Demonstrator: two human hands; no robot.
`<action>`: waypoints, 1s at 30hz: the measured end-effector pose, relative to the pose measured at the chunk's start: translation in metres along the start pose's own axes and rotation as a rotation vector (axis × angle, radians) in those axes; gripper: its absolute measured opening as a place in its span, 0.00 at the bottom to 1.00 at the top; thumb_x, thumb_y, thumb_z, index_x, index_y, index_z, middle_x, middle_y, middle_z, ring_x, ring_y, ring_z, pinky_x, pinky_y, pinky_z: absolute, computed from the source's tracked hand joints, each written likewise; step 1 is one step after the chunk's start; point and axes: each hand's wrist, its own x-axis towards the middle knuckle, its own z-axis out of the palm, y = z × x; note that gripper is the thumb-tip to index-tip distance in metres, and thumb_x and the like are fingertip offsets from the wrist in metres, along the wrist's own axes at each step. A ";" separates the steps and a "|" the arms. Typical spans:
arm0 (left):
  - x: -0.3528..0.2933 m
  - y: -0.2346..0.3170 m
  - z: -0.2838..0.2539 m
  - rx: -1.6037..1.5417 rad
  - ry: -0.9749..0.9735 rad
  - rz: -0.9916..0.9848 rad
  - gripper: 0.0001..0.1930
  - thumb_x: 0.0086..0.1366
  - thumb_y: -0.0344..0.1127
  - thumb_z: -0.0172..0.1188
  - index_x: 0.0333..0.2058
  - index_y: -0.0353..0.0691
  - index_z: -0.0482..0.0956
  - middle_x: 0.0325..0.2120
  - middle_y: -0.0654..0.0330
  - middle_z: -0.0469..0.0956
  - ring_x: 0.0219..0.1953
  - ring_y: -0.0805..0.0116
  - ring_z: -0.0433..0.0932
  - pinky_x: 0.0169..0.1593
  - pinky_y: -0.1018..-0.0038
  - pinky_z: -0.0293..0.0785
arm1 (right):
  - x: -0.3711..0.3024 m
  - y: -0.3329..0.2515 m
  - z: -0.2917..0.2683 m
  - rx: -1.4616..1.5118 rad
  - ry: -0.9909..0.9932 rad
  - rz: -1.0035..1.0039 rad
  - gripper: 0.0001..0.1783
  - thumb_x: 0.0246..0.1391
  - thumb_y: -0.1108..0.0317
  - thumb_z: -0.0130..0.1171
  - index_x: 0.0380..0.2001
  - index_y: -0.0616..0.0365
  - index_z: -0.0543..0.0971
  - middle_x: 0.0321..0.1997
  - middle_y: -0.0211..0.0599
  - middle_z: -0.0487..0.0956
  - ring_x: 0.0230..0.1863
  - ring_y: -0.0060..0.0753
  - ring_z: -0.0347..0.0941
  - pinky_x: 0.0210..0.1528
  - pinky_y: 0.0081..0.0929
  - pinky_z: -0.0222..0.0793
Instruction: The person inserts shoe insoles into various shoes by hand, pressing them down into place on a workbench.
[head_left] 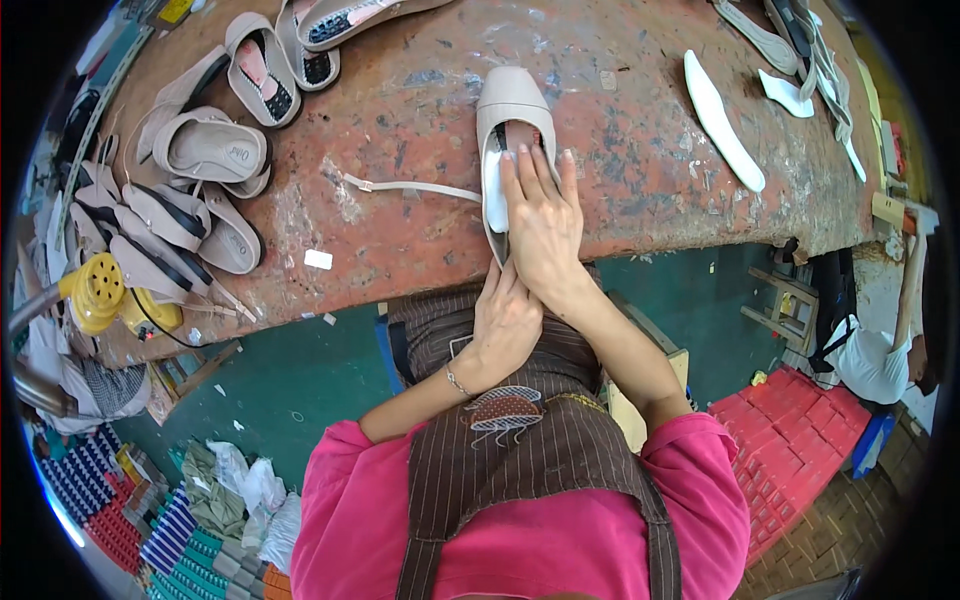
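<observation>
A beige square-toed shoe (514, 92) lies near the table's front edge, its toe pointing away from me and its thin strap (420, 187) stretched out to the left. A white insole (494, 192) shows inside it along the left side. My right hand (545, 220) lies over the shoe opening, fingers stretched out and tips inside toward the toe; its palm hides part of the insole. Closed at the heel end, my left hand (505, 322) grips the back of the shoe just below my right wrist.
Several beige shoes (232, 235) crowd the table's left, near a yellow perforated lamp head (95, 292). Two white insole pieces (722, 125) (786, 93) lie at the right, beside more shoes (765, 38). A small white label (318, 260) rests near the front edge. Red crates (790, 440) stand lower right.
</observation>
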 end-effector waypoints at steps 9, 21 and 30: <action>-0.001 -0.002 0.001 0.008 -0.098 -0.017 0.26 0.60 0.32 0.56 0.58 0.28 0.74 0.58 0.45 0.74 0.67 0.47 0.66 0.70 0.47 0.58 | 0.037 -0.013 0.005 -0.107 -0.109 0.022 0.33 0.57 0.70 0.50 0.64 0.79 0.65 0.64 0.72 0.69 0.68 0.61 0.67 0.77 0.53 0.44; 0.000 -0.006 0.003 -0.098 0.036 -0.021 0.24 0.60 0.32 0.57 0.56 0.31 0.77 0.55 0.46 0.77 0.65 0.50 0.69 0.72 0.51 0.58 | 0.001 -0.008 0.011 0.072 -0.112 -0.051 0.36 0.53 0.76 0.49 0.63 0.89 0.57 0.65 0.82 0.63 0.69 0.77 0.60 0.75 0.56 0.49; -0.002 -0.007 0.001 -0.067 -0.091 -0.037 0.29 0.60 0.30 0.53 0.61 0.24 0.69 0.63 0.43 0.68 0.70 0.49 0.61 0.72 0.52 0.57 | 0.034 -0.007 -0.010 0.072 0.010 -0.039 0.28 0.49 0.83 0.49 0.56 0.83 0.62 0.54 0.80 0.68 0.58 0.79 0.63 0.64 0.59 0.60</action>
